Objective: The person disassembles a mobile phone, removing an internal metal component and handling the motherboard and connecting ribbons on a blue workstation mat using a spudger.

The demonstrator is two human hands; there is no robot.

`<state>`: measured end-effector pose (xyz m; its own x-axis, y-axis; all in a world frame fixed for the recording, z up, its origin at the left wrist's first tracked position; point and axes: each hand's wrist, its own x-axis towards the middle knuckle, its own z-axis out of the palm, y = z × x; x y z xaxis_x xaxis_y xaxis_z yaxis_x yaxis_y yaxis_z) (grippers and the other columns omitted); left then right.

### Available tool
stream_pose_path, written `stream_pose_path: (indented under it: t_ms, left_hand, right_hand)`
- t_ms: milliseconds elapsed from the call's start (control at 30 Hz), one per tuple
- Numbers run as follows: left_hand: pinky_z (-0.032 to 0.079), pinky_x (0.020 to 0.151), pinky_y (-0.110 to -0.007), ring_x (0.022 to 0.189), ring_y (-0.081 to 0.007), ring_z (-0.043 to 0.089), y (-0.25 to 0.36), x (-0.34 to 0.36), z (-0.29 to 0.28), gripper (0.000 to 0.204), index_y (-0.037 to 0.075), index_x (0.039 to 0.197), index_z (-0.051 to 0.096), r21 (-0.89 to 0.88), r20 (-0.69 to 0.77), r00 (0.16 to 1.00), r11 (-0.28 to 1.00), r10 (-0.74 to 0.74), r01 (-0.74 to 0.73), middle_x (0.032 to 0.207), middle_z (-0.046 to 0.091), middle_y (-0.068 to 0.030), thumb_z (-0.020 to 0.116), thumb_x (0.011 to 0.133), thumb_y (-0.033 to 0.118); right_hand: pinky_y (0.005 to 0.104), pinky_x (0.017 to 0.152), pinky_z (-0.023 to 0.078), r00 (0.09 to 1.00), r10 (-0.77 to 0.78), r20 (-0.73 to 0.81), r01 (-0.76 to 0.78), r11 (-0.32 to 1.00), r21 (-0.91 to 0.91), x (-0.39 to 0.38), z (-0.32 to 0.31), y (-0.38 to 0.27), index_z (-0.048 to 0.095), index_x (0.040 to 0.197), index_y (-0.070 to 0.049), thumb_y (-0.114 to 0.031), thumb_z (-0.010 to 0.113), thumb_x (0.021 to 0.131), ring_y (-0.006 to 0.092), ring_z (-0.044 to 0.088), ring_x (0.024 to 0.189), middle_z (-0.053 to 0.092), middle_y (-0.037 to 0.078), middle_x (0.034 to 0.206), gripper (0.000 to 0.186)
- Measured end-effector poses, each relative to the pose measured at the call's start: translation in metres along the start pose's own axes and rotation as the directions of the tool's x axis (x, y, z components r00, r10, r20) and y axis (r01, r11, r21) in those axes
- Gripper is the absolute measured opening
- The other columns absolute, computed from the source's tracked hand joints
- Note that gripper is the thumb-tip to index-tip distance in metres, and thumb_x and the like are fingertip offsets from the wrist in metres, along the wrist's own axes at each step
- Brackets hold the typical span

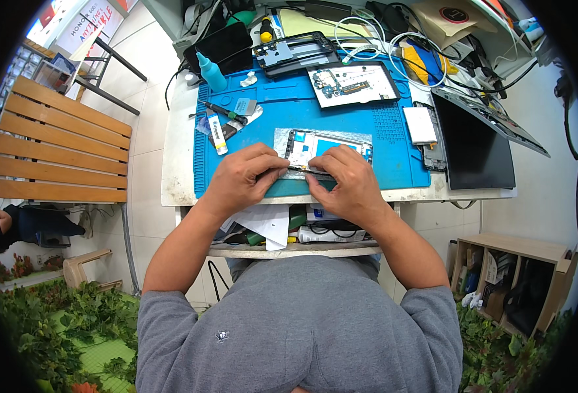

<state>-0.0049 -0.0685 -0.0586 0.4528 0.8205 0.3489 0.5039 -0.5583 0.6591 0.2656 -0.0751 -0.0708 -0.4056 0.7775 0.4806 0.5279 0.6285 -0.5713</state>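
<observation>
A phone frame (328, 145) with white, black and blue inner parts lies on clear plastic film (280, 139) on the blue repair mat (269, 118). Along its near edge runs a thin dark strip (308, 171); whether it is loose or part of the frame I cannot tell. The fingers and thumb of my left hand (253, 173) are closed on the strip's left end. My right hand (348, 180) is closed on its right part, the fingers bent over the frame's near side. The fingertips partly hide the strip and frame.
A white-and-yellow tube (217, 134), a screwdriver (227, 112) and a blue bottle (211, 73) are to the left. Behind are an opened phone (354, 87) and a black phone housing (295, 54). A white battery-like block (420, 126) and a laptop (482, 154) stand right. Below is an open drawer (295, 249).
</observation>
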Motion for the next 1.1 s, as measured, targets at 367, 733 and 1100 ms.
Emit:
stream_pose_path:
  t_ms: [367, 733, 1100]
  left_hand:
    - [0.062, 0.082, -0.034, 0.092, -0.0228, 0.076, 0.006, 0.009, -0.01, 0.025, 0.004, 0.122, 0.081, -0.106, 0.061, 0.972, 0.967, -0.227, 0.232, 0.109, 0.077, -0.0097, 0.088, 0.101, 0.015]
    - [0.061, 0.073, -0.03, 0.094, -0.0197, 0.075, 0.008, 0.021, -0.009, 0.029, 0.011, 0.118, 0.087, -0.049, 0.039, 0.999, 0.999, -0.002, 0.004, 0.112, 0.077, -0.0054, 0.097, 0.091, 0.011]
    - [0.061, 0.071, -0.031, 0.084, -0.0181, 0.076, 0.013, 0.027, -0.012, 0.022, 0.007, 0.116, 0.088, -0.183, -0.084, 0.996, 0.983, 0.0, -0.016, 0.108, 0.081, -0.006, 0.095, 0.097, 0.015]
  right_hand:
    - [0.0472, 0.089, 0.061, 0.996, -0.015, 0.088, 0.014, 1.0, 0.009, 0.007, -0.021, 0.003, 0.079, 0.107, 0.0, -0.007, 0.088, 0.09, 0.0335, 0.071, 0.1, 0.073, 0.013, 0.1, 0.02]
    - [0.0492, 0.093, 0.056, 0.972, -0.069, 0.225, 0.088, 0.993, -0.074, 0.019, -0.037, -0.003, 0.072, 0.109, -0.001, -0.007, 0.079, 0.1, 0.0382, 0.067, 0.103, 0.068, 0.017, 0.104, 0.012]
    - [0.0477, 0.089, 0.054, 0.964, -0.075, 0.257, 0.102, 0.99, -0.095, 0.045, -0.075, -0.019, 0.073, 0.111, -0.003, -0.008, 0.08, 0.101, 0.0364, 0.067, 0.102, 0.069, 0.014, 0.105, 0.014]
